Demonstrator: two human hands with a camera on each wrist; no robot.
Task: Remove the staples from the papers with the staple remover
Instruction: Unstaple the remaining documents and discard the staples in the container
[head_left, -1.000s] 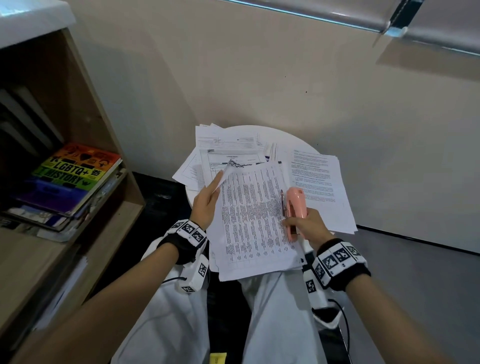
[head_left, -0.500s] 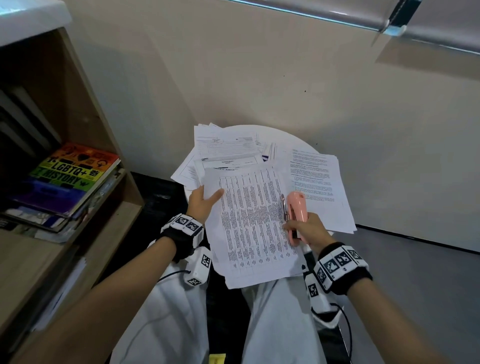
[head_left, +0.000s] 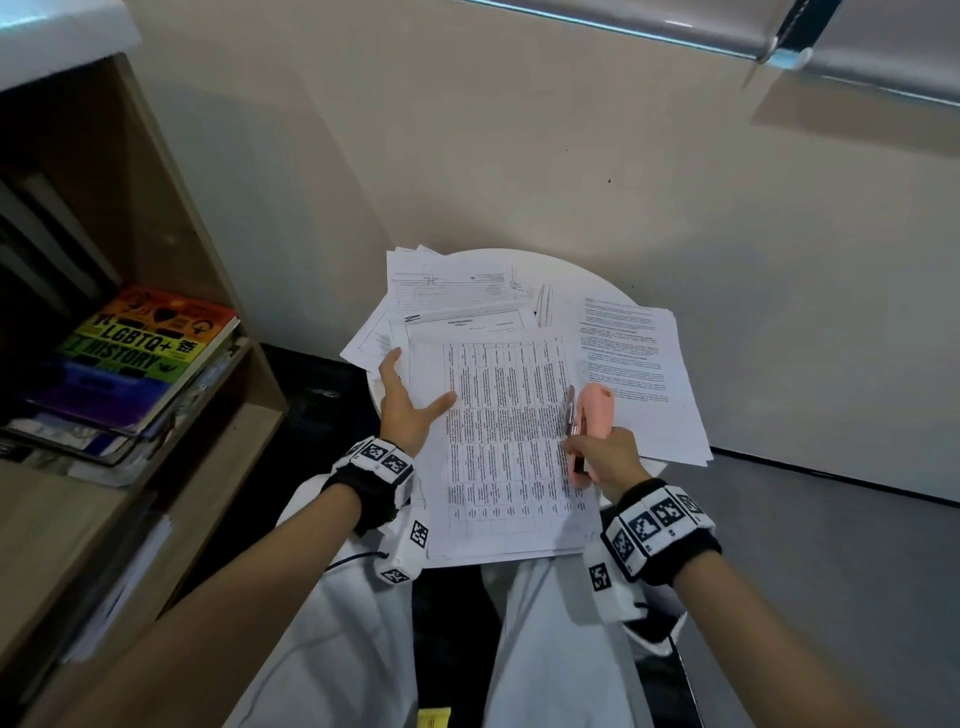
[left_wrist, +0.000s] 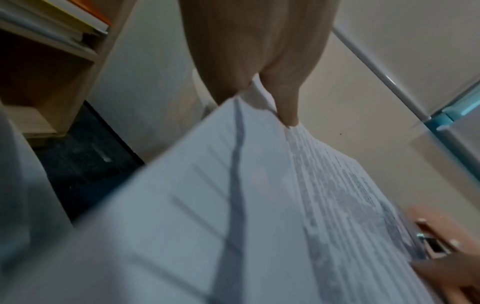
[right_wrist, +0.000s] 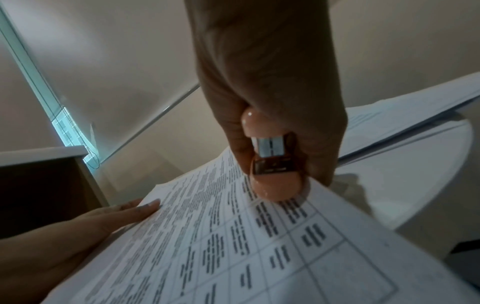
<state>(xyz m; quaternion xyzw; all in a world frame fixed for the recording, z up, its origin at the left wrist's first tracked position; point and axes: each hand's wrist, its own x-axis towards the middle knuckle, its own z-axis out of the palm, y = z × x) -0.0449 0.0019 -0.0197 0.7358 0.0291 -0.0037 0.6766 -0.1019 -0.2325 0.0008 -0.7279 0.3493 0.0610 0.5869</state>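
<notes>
A stapled set of papers (head_left: 504, 441) printed with a table lies over my lap and the near edge of the round white table (head_left: 571, 270). My left hand (head_left: 410, 405) holds its left edge, thumb on top and fingers under the sheets; the left wrist view shows the papers (left_wrist: 233, 205) pinched in that hand (left_wrist: 259, 51). My right hand (head_left: 608, 457) grips a pink staple remover (head_left: 597, 410) at the papers' right edge. In the right wrist view the staple remover (right_wrist: 272, 164) rests its rounded end on the page (right_wrist: 259, 246). No staple is visible.
Loose printed sheets (head_left: 628, 353) and another pile (head_left: 447, 291) cover the table behind. A wooden bookshelf (head_left: 218, 291) with a rainbow book (head_left: 150, 343) stands at my left. A beige wall is close behind the table. My white-trousered legs (head_left: 337, 649) are below.
The top sheet's upper left corner, lifted by my left hand a second ago, now lies flat. My left hand has slid to the left edge. The right hand has barely moved.
</notes>
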